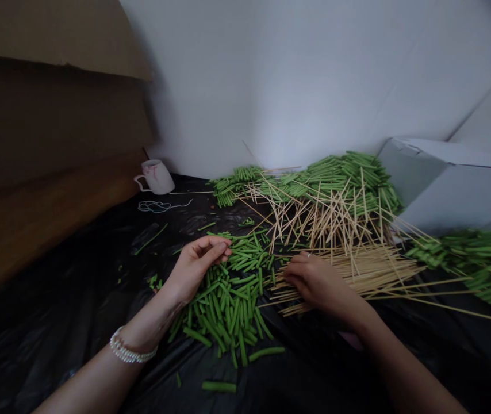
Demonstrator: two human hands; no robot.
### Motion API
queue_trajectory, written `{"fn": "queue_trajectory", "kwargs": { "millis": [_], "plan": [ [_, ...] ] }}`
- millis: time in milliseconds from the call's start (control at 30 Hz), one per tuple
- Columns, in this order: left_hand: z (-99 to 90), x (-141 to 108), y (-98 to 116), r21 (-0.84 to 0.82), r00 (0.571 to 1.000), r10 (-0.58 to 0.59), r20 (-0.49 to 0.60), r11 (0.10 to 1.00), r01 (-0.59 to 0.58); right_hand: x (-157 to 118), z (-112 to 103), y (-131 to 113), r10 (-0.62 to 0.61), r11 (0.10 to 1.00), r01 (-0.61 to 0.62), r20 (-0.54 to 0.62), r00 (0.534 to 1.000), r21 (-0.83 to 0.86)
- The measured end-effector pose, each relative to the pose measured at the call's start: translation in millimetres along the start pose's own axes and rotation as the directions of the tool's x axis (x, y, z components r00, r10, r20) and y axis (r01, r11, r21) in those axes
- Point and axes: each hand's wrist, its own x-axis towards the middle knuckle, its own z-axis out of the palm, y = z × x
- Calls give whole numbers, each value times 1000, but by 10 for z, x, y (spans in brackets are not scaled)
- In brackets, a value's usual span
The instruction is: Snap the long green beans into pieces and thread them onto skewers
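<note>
My left hand, with a pearl bracelet on its wrist, is over the heap of cut green bean pieces. Its thumb and fingertips are pinched together; anything between them is too small to make out. My right hand rests at the left end of a flat pile of wooden skewers, fingers curled down among the sticks. Whatever its fingertips grip is hidden. Behind it, threaded bean skewers lie stacked, their bare stick ends pointing toward me.
Black plastic sheeting covers the surface. A white mug and a pale looped string are at the back left. Cardboard stands on the left, a white box on the right. More bean skewers lie far right.
</note>
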Motion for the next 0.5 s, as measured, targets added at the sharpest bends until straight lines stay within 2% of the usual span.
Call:
{"fn": "queue_trajectory", "kwargs": {
  "millis": [100,167,267,333,400,467,500],
  "plan": [
    [4,-7,-2,35,1000,10,13,999,-10,16,32,-59,-63,997,67,-86,994,47],
    [22,-30,10,109,998,35,43,993,-39,25,90,-130,-100,992,114,-210,972,56],
    [72,-96,19,314,975,109,195,935,-167,25,208,-261,-169,973,215,-382,909,81],
    [109,-148,-4,429,918,154,366,847,-313,14,287,-335,-196,958,263,-401,895,117],
    [137,-192,-52,486,836,183,518,741,-464,-2,357,-380,-205,947,280,-374,904,156],
    [154,-220,-102,513,768,199,609,640,-572,-16,414,-397,-210,943,283,-347,914,174],
    [159,-228,-121,523,748,205,631,601,-605,-21,437,-399,-214,943,284,-338,916,173]
  ]
}}
